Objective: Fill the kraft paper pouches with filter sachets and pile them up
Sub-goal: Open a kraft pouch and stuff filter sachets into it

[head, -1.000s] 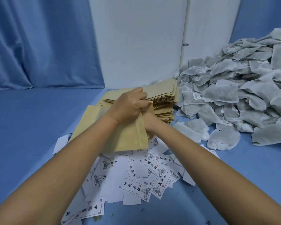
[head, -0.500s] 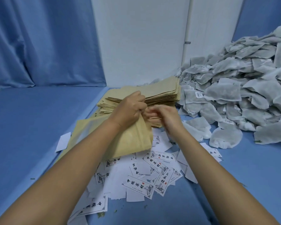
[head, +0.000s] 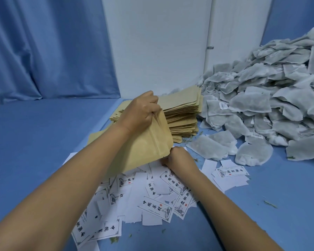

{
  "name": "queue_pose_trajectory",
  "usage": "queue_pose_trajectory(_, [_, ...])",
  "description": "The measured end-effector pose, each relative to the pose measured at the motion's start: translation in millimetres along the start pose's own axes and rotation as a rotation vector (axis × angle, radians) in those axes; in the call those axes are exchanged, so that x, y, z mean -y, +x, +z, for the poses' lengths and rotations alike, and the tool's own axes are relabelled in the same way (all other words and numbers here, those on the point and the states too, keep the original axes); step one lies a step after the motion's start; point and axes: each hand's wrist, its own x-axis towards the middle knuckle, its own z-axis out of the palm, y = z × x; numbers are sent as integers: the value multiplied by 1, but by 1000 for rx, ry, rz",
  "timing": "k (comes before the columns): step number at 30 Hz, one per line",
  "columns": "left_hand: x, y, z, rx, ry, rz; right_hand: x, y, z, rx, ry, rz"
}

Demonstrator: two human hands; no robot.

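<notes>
Pouch (head: pixel 149 142) matte kraft, left hand (head: pixel 141 111) pinching; contents unclear.

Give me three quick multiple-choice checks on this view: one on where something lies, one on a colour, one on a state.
1. Where is the heap of filter sachets?
A. right of the pouch stack
B. left of the pouch stack
C. under the printed labels

2. What colour is the work surface?
A. white
B. blue
C. green

3. What is the left hand doing?
A. resting flat and empty
B. gripping one kraft pouch
C. holding a sachet

Answers: 1 A, the sachets slope down from the right edge to the stack of kraft pouches. 2 B, blue cloth covers it. 3 B, its fingers pinch the top of the lifted kraft pouch, while the right hand reaches among the printed labels.
</notes>
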Motion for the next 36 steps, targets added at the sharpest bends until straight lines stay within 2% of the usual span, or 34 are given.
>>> queue_pose_trajectory(3, [-1, -1, 1, 9, -8, 16, -8, -5, -9, -121, 218, 10])
queue_pose_trajectory(8, [-7, -6, 12, 39, -27, 56, -15, -5, -23, -474, 770, 155])
queue_pose_trajectory(11, [-12, -6, 21, 46, -38, 92, -10, -5, -35, -663, 793, -4])
queue_pose_trajectory(14, [-17, -3, 26, 32, -36, 85, 7, -5, -38, -689, 600, -282])
queue_pose_trajectory(16, [-21, -1, 26, 37, -55, 82, 21, 3, -39, -638, 426, -306])
queue_pose_trajectory(19, [-27, 3, 25, 52, -81, 95, 48, 18, -44, -233, 331, -180])
queue_pose_trajectory(21, [-30, 6, 23, 44, -116, 95, 48, 33, -28, -34, 355, -171])
queue_pose_trajectory(22, [-31, 7, 23, 45, -124, 107, 47, 34, -23, 31, 528, -92])
queue_pose_trajectory(23, [-32, 6, 22, 61, -118, 124, 44, 34, -19, 135, 493, -46])
queue_pose_trajectory(24, [-31, 5, 21, 78, -105, 137, 40, 31, -17, 168, 389, -36])
queue_pose_trajectory(25, [-30, 4, 20, 88, -92, 137, 40, 26, -26, 211, 197, -102])
queue_pose_trajectory(27, [-25, 2, 16, 82, -80, 107, 34, 23, -31, 149, 346, -162])
queue_pose_trajectory(28, [-23, 2, 14, 74, -78, 93, 32, 24, -34, 52, 532, -162])
queue_pose_trajectory(29, [-21, 2, 13, 68, -76, 85, 25, 27, -34, -105, 663, -186])
queue_pose_trajectory(31, [-19, 2, 11, 68, -78, 71, 16, 22, -36, -504, 916, -93])
queue_pose_trajectory(32, [-18, 3, 10, 67, -84, 67, 8, 24, -36, -622, 970, -26])
queue_pose_trajectory(33, [-19, 3, 11, 64, -89, 68, 4, 24, -37, -606, 1003, 59])
queue_pose_trajectory(34, [-21, 2, 12, 58, -91, 75, 4, 25, -38, -456, 1055, 129])
queue_pose_trajectory(36, [-25, -1, 20, 55, -96, 86, 6, 27, -40, -41, 1227, 247])
